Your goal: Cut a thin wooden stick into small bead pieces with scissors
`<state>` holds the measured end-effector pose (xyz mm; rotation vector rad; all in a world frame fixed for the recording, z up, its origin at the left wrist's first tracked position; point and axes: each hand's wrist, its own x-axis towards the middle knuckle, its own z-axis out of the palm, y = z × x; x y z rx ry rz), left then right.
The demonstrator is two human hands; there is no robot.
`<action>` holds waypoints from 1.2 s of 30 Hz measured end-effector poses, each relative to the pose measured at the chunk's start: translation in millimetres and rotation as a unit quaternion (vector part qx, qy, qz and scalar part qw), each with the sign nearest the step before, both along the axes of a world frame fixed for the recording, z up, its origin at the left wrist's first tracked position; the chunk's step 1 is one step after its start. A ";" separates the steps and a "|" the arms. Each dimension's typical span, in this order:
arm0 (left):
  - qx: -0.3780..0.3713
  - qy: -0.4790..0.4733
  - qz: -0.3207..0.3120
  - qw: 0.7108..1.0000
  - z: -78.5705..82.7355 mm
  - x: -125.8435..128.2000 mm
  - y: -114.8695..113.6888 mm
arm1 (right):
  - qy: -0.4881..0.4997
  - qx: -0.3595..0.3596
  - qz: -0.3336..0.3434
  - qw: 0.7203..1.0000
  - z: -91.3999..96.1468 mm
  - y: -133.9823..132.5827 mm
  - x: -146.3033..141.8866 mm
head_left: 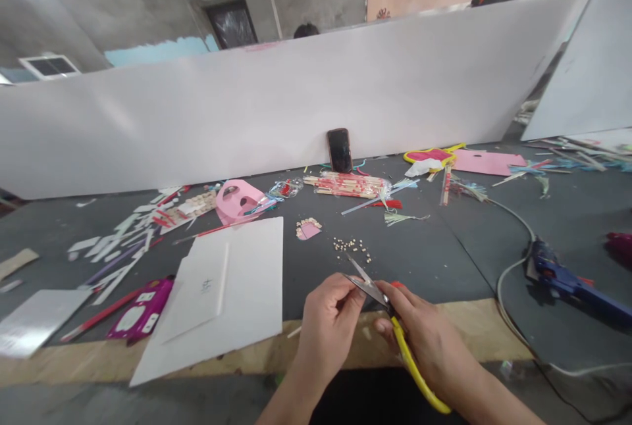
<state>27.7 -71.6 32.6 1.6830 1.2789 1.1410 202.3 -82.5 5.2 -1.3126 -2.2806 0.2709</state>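
Observation:
My right hand [419, 326] grips a pair of scissors [412, 369] with yellow handles, the blades parted and pointing away to the left. My left hand [330, 316] is closed in a pinch right at the blades. From its left side pokes the end of a thin pale stick [295, 331]; the rest is hidden by the fingers. Just beyond the blade tips lie many small pale cut bits [349, 245] on the dark table. Behind them to the left is a small pink piece [309, 231] edged with similar bits.
White sheets [251, 280] and a purple object [143, 310] lie left, beside scattered strips. A pink mask-like cutout [240, 200], bundled sticks [348, 185] and a phone [340, 150] stand farther back. At right is a blue glue gun [575, 283] with its cord. A white partition [276, 102] closes the back.

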 end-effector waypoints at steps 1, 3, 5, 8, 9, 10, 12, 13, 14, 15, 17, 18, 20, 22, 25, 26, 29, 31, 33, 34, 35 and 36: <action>-0.004 0.002 0.004 1.000 -0.6 0.4 -0.4 | -0.003 0.001 0.000 1.000 -0.7 0.1 0.2; -0.015 0.002 0.010 1.000 -1.3 1.1 -1.5 | -0.007 0.003 -0.007 1.000 -1.7 0.0 0.6; -0.033 -0.007 0.009 0.999 -0.9 1.6 -2.6 | -0.006 0.005 -0.015 1.000 -2.2 -0.4 0.7; -0.048 -0.018 0.008 0.999 0.9 1.4 -3.5 | 0.008 0.007 -0.019 1.000 -0.9 -1.5 0.6; -0.043 -0.020 0.009 0.999 1.5 1.0 -3.5 | 0.013 0.004 -0.019 1.000 0.4 -1.9 0.5; -0.034 -0.019 0.011 0.999 2.1 0.6 -3.4 | 0.019 -0.001 -0.017 1.000 2.1 -2.2 0.4; -0.014 -0.015 0.016 1.000 2.9 -0.3 -3.0 | 0.027 -0.014 -0.008 0.999 6.5 -2.7 0.4; -0.006 -0.013 0.019 1.000 3.3 -0.7 -2.8 | 0.030 -0.022 -0.001 0.999 8.8 -2.8 0.4; 0.001 -0.010 0.022 1.000 3.7 -1.0 -2.7 | 0.033 -0.029 0.006 0.999 11.0 -2.8 0.5; 0.006 -0.009 0.023 1.000 4.1 -1.2 -2.6 | 0.034 -0.033 0.013 0.999 12.9 -2.6 0.5; 0.013 -0.007 0.024 1.000 5.1 -1.1 -2.8 | 0.030 -0.034 0.021 0.999 15.3 -1.9 0.5; 0.013 -0.006 0.022 1.000 5.6 -0.9 -3.0 | 0.024 -0.028 0.023 0.999 15.8 -1.4 0.4; 0.010 -0.001 0.019 1.000 6.7 -0.6 -3.4 | 0.003 -0.011 0.022 1.000 15.4 -0.4 0.5; 0.007 0.000 0.016 1.000 7.6 -0.7 -3.5 | -0.015 0.003 0.022 1.000 13.6 0.7 0.8; -0.008 -0.010 0.007 1.000 9.2 -1.7 -2.5 | -0.024 0.009 0.024 0.999 9.2 2.3 1.3; -0.019 -0.013 0.002 1.000 9.8 -2.1 -1.9 | -0.025 0.010 0.022 0.999 7.4 2.8 1.5; -0.060 -0.025 -0.009 0.998 11.5 -3.1 0.3 | -0.022 0.019 0.013 0.999 2.7 4.0 2.0; -0.076 -0.033 -0.014 0.996 12.0 -3.1 1.7 | -0.014 0.021 0.015 1.000 1.9 4.4 2.1; -0.075 -0.040 -0.013 0.996 11.7 -2.6 2.5 | -0.003 0.023 0.018 1.000 3.3 4.7 1.9; -0.071 -0.042 -0.014 0.996 11.4 -2.2 2.7 | 0.002 0.025 0.018 1.000 4.3 4.9 1.8; -0.066 -0.043 -0.013 0.997 11.0 -1.8 2.7 | 0.006 0.027 0.018 0.999 5.4 5.1 1.6; -0.062 -0.042 -0.012 0.997 10.6 -1.3 2.5 | 0.009 0.030 0.017 0.999 6.2 5.4 1.4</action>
